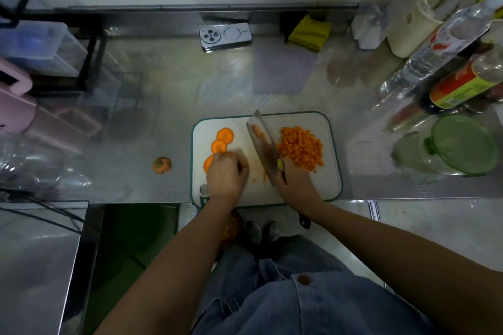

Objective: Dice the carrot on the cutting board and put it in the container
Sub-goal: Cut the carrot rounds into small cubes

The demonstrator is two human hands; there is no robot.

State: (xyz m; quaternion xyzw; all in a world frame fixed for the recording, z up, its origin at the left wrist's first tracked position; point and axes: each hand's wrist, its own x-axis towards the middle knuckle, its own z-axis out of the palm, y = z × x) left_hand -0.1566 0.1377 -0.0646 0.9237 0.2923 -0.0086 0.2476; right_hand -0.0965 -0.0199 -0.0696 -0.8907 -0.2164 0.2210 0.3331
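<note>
Lying on the white, green-rimmed cutting board (239, 128), the carrot shows two forms: bright orange round slices (225, 135) overlap in a row on the left, and a loose heap of small dice (300, 148) sits on the right. The left hand (226, 174) curls its fingers over the nearest slices, holding them down. The right hand (295, 179) grips the cleaver (262, 144), its blade tilted between slices and dice. A cut-off carrot top (161, 165) lies on the counter just left of the board. A clear container (424, 152) stands well to the right.
</note>
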